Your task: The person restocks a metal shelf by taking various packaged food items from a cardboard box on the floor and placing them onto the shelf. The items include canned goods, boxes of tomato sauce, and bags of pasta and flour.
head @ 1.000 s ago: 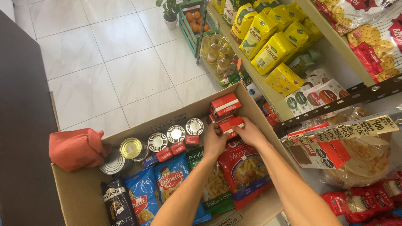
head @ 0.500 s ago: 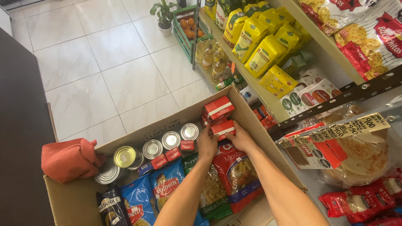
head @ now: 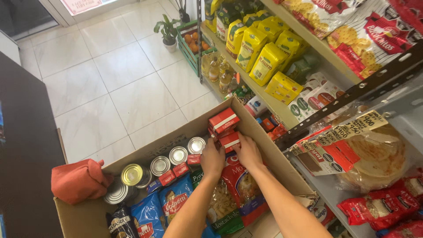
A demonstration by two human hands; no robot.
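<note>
Both hands inside an open cardboard box of groceries, beside stocked shop shelves.

The left hand [head: 212,159] and right hand [head: 248,152] rest together on a small red carton [head: 230,140] in the far corner of the cardboard box [head: 79,218]; a second red carton [head: 224,120] sits tilted just above it. A row of tin cans [head: 159,166] lies along the box's far wall, with pasta bags [head: 227,200] and blue snack bags [head: 174,203] in front. A red cloth [head: 77,180] hangs over the box's left rim. Yellow packets [head: 264,61] fill the shelf to the right; the floor is pale tile [head: 110,75].
</note>
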